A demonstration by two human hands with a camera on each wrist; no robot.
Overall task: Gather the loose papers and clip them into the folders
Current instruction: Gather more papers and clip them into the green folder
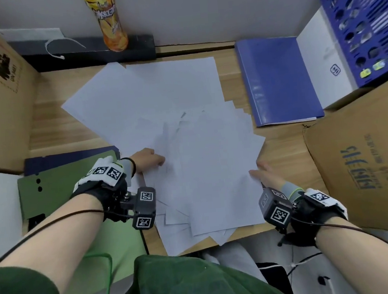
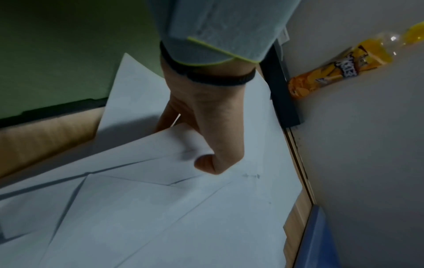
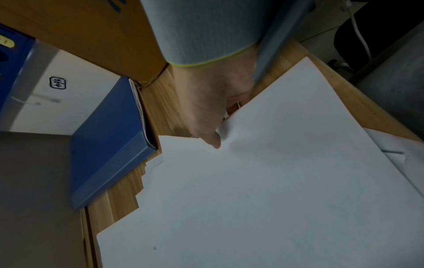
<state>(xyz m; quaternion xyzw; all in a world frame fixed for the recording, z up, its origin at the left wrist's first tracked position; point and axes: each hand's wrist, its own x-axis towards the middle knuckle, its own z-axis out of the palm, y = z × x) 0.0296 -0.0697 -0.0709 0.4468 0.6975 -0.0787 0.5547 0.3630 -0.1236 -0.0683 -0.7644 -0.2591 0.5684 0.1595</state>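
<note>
Loose papers [image 1: 195,151] between both hands' fingers [image 1: 160,160]

Both bare forearms reach forward, each wrist strapped with a black brace carrying a small camera block. The left hand [image 1: 147,160] lies low at the left edge of the papers [image 1: 204,169], thumb [image 2: 206,164] pressed on top of the sheets and the other fingers tucked beneath their edge. The right hand [image 1: 264,172] sits at the opposite edge, fingers [image 3: 212,139] curled down against the top sheet's border, which lifts slightly over them. The hands are well apart.
</note>
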